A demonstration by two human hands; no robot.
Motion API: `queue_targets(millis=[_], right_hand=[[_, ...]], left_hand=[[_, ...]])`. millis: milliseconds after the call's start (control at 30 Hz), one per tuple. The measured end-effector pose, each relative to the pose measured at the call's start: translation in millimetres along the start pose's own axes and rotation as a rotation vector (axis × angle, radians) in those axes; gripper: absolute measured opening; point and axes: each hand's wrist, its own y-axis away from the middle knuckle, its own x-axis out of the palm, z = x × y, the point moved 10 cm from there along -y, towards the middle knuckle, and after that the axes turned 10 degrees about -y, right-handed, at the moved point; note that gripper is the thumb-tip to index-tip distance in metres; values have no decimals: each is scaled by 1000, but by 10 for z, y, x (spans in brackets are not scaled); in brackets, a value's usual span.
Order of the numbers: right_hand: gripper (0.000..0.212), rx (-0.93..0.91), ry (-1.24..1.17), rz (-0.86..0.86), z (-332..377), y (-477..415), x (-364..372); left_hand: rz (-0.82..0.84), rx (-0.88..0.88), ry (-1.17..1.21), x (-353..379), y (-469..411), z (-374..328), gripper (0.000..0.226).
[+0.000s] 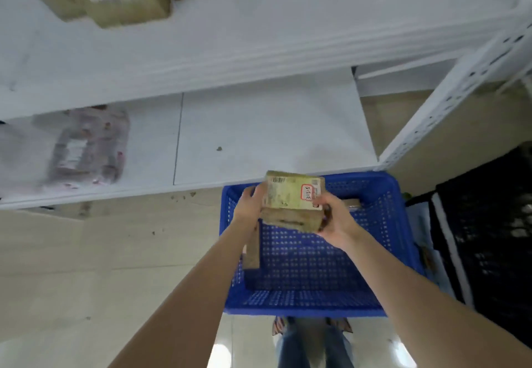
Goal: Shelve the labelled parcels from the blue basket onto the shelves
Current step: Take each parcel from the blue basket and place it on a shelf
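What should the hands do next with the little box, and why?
Probably carry the box forward onto the bare part of the lower shelf. The left hand and right hand both grip it above the blue basket, and that shelf lies just beyond the basket. Its label is too blurred to tell the exact spot.

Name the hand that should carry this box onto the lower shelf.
Right, probably: the right hand wraps one end of the box, thumb on its labelled face, while the left hand just clasps a side edge. The lower shelf lies straight ahead of both.
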Motion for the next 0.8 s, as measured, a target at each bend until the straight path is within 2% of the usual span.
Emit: queue_targets(millis=[133,200,300,433,500,800], right_hand=[[43,-107,56,98,605,643,536],[35,-140,18,118,823,948,746],[21,-180,65,42,1129,1377,937],[44,-255,142,4,1481,1905,1242],[46,-328,125,11,1689,2163,1397],[41,-508,378,35,2391,3190,1962]], left_hand=[[150,99,48,-129,680,-690,46],[146,184,95,-254,1006,-1003,43],[119,319,140,-481,1428,-1452,40],[77,415,251,-713,1942,-1838,38],[109,433,288,-731,2184,-1940,35],[191,552,30,-827,3105,-2371,45]])
